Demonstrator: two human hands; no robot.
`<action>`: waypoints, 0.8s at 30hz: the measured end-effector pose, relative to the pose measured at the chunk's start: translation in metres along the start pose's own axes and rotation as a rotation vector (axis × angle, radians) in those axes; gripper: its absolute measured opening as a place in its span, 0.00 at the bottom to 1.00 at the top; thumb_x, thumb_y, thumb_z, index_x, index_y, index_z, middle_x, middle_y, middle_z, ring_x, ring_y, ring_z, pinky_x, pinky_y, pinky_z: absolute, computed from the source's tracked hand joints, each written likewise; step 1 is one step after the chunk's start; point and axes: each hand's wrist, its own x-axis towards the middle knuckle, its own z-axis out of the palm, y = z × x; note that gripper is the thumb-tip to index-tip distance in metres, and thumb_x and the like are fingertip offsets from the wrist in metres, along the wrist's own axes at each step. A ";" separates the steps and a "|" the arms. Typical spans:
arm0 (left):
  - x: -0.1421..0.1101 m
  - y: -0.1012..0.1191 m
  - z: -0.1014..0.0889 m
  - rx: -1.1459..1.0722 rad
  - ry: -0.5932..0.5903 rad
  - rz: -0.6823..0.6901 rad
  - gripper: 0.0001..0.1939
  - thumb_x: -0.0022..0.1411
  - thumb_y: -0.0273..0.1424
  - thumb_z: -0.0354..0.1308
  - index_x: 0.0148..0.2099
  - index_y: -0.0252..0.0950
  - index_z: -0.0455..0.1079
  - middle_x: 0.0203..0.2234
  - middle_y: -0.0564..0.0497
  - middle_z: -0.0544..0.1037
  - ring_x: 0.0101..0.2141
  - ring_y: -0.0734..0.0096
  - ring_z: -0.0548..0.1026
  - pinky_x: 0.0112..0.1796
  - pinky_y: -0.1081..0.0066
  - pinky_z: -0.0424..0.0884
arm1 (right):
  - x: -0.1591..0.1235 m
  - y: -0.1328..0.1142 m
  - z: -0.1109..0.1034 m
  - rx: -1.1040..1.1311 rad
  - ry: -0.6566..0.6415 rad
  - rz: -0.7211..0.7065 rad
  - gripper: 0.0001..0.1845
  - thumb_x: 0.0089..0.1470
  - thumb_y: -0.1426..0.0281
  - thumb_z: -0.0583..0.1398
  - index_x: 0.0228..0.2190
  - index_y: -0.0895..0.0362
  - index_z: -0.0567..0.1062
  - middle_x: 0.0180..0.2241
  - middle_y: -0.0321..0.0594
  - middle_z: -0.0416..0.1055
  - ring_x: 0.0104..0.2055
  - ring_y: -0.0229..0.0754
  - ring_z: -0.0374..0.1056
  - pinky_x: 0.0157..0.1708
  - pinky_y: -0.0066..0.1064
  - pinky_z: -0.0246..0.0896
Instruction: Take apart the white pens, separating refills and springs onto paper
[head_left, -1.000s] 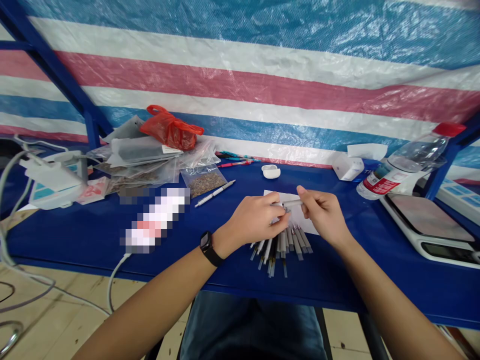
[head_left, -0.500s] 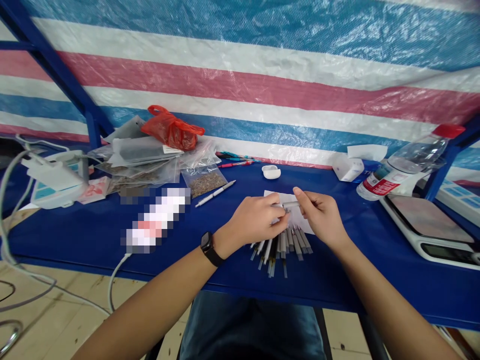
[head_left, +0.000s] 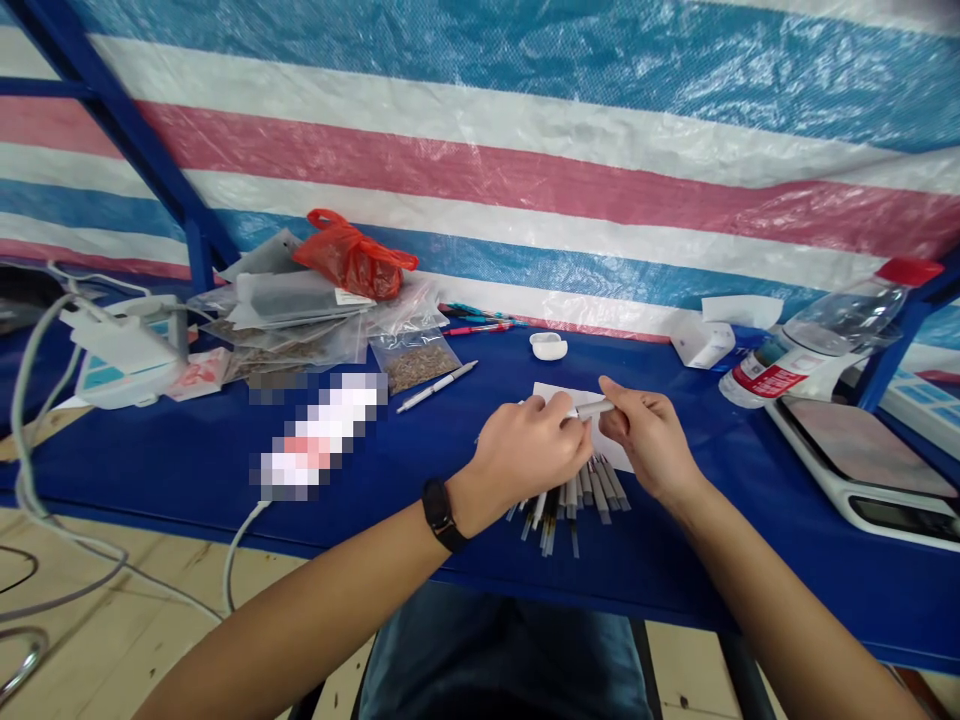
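Observation:
Between my two hands lies a slim whitish pen (head_left: 595,407), mostly covered by fingers, so I cannot make out its whole form. My left hand (head_left: 534,440), with a dark watch on its wrist, is closed with curled fingers round the left end. The right end is pinched between the thumb and fingers of my right hand (head_left: 651,435). Beneath them a white paper sheet (head_left: 551,390) rests on the blue table. A fanned bundle of pen refills (head_left: 576,497), several with grey sleeves, lies just below my left hand.
A white pen (head_left: 437,387) and a bag of brown bits (head_left: 416,366) lie left. Behind are stacked plastic bags (head_left: 296,300), a red bag (head_left: 352,258) and a white earbud case (head_left: 548,347). To the right stand a bottle (head_left: 780,370) and a scale (head_left: 862,445).
My left hand has turned and its fingers have closed in more round the pen's left end. My right hand keeps its pinch. The whole view has shifted slightly.

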 end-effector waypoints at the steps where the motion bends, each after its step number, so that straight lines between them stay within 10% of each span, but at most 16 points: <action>1: 0.001 -0.002 -0.001 -0.022 -0.019 -0.016 0.24 0.69 0.28 0.50 0.22 0.36 0.74 0.20 0.50 0.69 0.19 0.73 0.67 0.18 0.69 0.49 | -0.001 -0.002 0.000 -0.033 -0.012 -0.017 0.38 0.52 0.42 0.65 0.09 0.53 0.58 0.12 0.30 0.49 0.18 0.33 0.45 0.22 0.32 0.46; 5: 0.002 -0.007 -0.004 -0.065 -0.143 -0.079 0.24 0.70 0.30 0.49 0.23 0.36 0.75 0.22 0.49 0.71 0.20 0.74 0.68 0.18 0.70 0.50 | -0.003 -0.006 0.000 -0.069 -0.067 -0.086 0.32 0.51 0.43 0.65 0.14 0.54 0.67 0.19 0.33 0.60 0.21 0.36 0.55 0.23 0.32 0.52; 12: -0.002 0.004 0.001 0.039 0.024 0.006 0.23 0.68 0.26 0.50 0.20 0.36 0.71 0.19 0.50 0.71 0.17 0.73 0.66 0.18 0.69 0.49 | -0.003 0.000 0.014 0.117 -0.019 0.002 0.37 0.49 0.47 0.66 0.09 0.51 0.53 0.11 0.28 0.45 0.16 0.32 0.41 0.20 0.33 0.43; 19: 0.008 -0.035 -0.032 0.123 -0.056 -0.152 0.22 0.71 0.31 0.49 0.26 0.35 0.77 0.23 0.49 0.73 0.21 0.72 0.71 0.22 0.70 0.56 | -0.014 -0.019 -0.019 -0.343 -0.055 -0.085 0.34 0.59 0.41 0.57 0.18 0.55 0.73 0.16 0.33 0.56 0.19 0.36 0.52 0.21 0.31 0.48; 24: -0.003 -0.074 -0.061 0.298 -0.404 -0.307 0.18 0.70 0.33 0.51 0.34 0.36 0.80 0.30 0.47 0.77 0.24 0.67 0.74 0.22 0.69 0.52 | -0.045 -0.014 -0.047 -0.736 0.037 -0.089 0.23 0.58 0.50 0.59 0.22 0.53 0.71 0.16 0.32 0.62 0.17 0.36 0.54 0.19 0.30 0.47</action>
